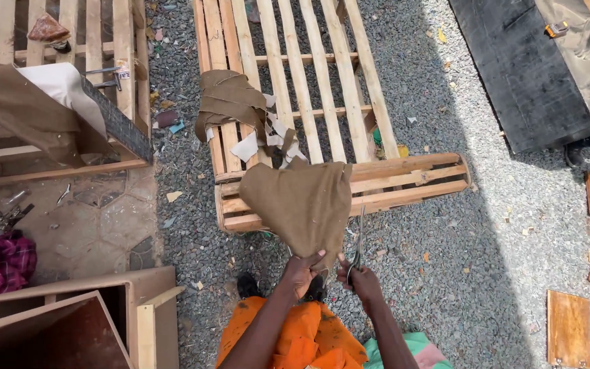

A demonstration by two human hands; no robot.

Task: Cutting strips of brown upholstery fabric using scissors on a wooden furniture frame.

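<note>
- Head view, only one to go on.
- Left hand (302,270) pinched shut on the bottom edge of the brown cloth piece (302,201), thumb over the front, other fingers tucked behind.
- Cloth held up in the air ahead of the body, fanning out up and away from the fingers, widest at the top, narrowing down to the grip. Long axis roughly straight away from the chest, toward the wooden slatted frame (349,179) behind it.
- Right hand (360,280) just beside the left, closed around the scissors (358,249); blades pointing up along the right edge of the cloth, touching or near it, can't tell which. Can't tell how far the blades are spread either, too thin.
- So: cloth directly above both hands, left already on it, right a touch off to the side.
- Further up the frame, a heap of brown fabric and pale scraps (240,113), well apart from the hands.
- Grey gravel (445,273) underfoot.
</note>
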